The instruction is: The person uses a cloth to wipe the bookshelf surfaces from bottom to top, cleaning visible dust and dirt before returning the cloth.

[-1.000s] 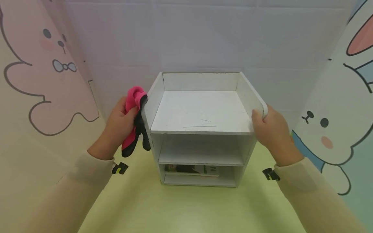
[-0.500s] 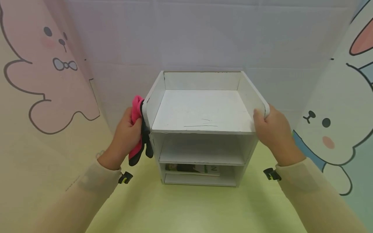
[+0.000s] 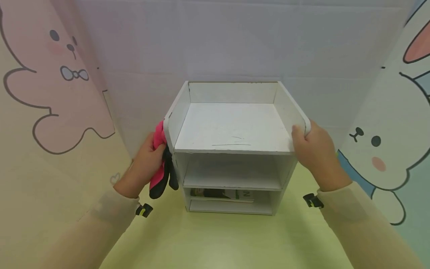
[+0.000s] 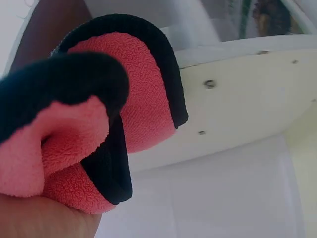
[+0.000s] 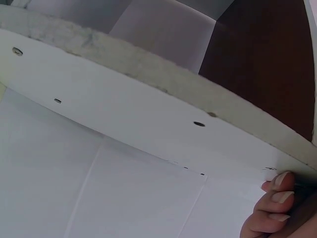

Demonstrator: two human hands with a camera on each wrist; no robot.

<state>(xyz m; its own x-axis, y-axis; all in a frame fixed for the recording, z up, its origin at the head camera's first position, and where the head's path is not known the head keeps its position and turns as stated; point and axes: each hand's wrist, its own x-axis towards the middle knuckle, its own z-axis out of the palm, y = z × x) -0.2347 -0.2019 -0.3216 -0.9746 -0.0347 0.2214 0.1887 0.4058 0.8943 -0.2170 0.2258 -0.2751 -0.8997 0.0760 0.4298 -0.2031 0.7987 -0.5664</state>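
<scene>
A small white shelf unit (image 3: 231, 152) stands in front of me, its top open and its two side panels rising at an angle. In my left hand (image 3: 144, 162) I pinch a bunched, fluffy pink cloth (image 4: 148, 94) with black edging against the outside of the unit's left panel. Part of the cloth hangs down below the hand. My right hand (image 3: 310, 155) grips the front edge of the right panel, thumb on the inner side. Its curled fingertips (image 5: 277, 196) show against the panel's outer face in the right wrist view.
A book or magazine (image 3: 221, 195) lies in the unit's lowest compartment. The unit stands on a yellow-green table (image 3: 215, 243). A pale wall (image 3: 235, 41) rises behind it, with cartoon-printed panels (image 3: 376, 149) at both sides.
My left hand has moved down and slightly right with the cloth, along the unit's left panel. The right hand keeps its grip, and the shelf unit stays in place.
</scene>
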